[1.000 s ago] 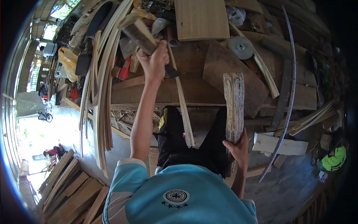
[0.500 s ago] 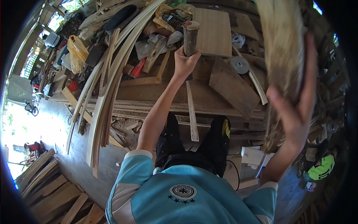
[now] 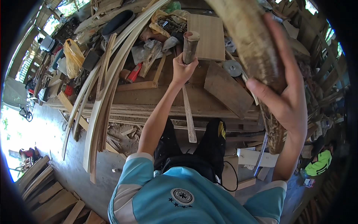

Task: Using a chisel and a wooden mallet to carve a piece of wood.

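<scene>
My left hand (image 3: 183, 71) is wrapped round a short, round wooden billet (image 3: 190, 46) over the bench, its cut end facing up. A long pale wooden strip (image 3: 188, 112) runs down from below this hand past the bench edge; whether it joins the billet is hidden. On the right, my right hand (image 3: 289, 100) clasps a large, curved piece of log (image 3: 253, 44), thumb on its near side and fingers along its far side. The log is pale and mottled above, darker and rough at its lower end. It is held up close to the camera.
The workbench (image 3: 149, 98) carries a square board (image 3: 206, 37), a dark wooden panel (image 3: 227, 89), a grey metal disc (image 3: 232, 68) and a red-handled tool (image 3: 134, 72). Long bent wood strips (image 3: 100, 119) overhang its left side. A person in a bright yellow-green top (image 3: 319, 163) is low at the right.
The log in my right hand has moved left and tilted, its upper end swinging left. My left hand with the billet has come slightly lower. The view has shifted a little.
</scene>
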`<state>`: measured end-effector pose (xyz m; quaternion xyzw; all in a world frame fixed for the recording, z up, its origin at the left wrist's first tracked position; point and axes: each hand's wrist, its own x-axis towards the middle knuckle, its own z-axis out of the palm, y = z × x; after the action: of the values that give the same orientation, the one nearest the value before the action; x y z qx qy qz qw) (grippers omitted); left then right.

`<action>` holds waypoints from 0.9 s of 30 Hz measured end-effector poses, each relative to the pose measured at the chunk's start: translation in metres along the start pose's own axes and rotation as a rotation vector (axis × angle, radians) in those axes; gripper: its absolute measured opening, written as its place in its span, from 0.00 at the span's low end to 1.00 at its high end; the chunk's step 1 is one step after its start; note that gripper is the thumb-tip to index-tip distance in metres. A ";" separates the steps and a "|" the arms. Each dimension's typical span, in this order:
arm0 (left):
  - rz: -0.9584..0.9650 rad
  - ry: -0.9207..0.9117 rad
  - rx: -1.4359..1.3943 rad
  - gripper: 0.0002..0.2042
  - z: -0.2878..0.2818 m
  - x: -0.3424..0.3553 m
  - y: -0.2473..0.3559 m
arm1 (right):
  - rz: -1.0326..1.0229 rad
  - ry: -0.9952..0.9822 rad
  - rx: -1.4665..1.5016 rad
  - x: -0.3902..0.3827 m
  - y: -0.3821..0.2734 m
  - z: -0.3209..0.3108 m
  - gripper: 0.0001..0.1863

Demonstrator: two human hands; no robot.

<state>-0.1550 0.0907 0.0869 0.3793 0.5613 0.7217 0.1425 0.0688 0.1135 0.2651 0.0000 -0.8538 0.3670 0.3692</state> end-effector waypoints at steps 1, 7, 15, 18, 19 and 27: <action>0.038 0.003 -0.005 0.06 -0.001 0.000 -0.001 | -0.062 0.099 0.064 0.003 -0.003 0.002 0.41; 0.210 -0.007 -0.047 0.06 0.006 0.008 -0.017 | 0.341 -0.290 -0.130 -0.012 0.023 0.013 0.39; 0.062 0.072 -0.040 0.08 -0.010 -0.003 -0.008 | -0.043 0.136 -0.156 0.011 0.009 -0.008 0.40; 0.073 0.080 -0.067 0.09 -0.006 -0.004 -0.018 | 0.075 -0.090 -0.265 -0.008 0.019 0.014 0.40; 0.074 0.086 -0.090 0.09 -0.004 -0.005 -0.024 | 0.248 -0.221 -0.237 -0.015 0.021 0.022 0.41; 0.011 0.059 -0.076 0.07 0.000 -0.005 -0.026 | 0.130 -0.059 0.141 -0.002 -0.008 -0.015 0.43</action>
<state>-0.1573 0.0955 0.0609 0.3553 0.5354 0.7541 0.1358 0.0818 0.1164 0.2752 -0.0185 -0.8346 0.4491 0.3184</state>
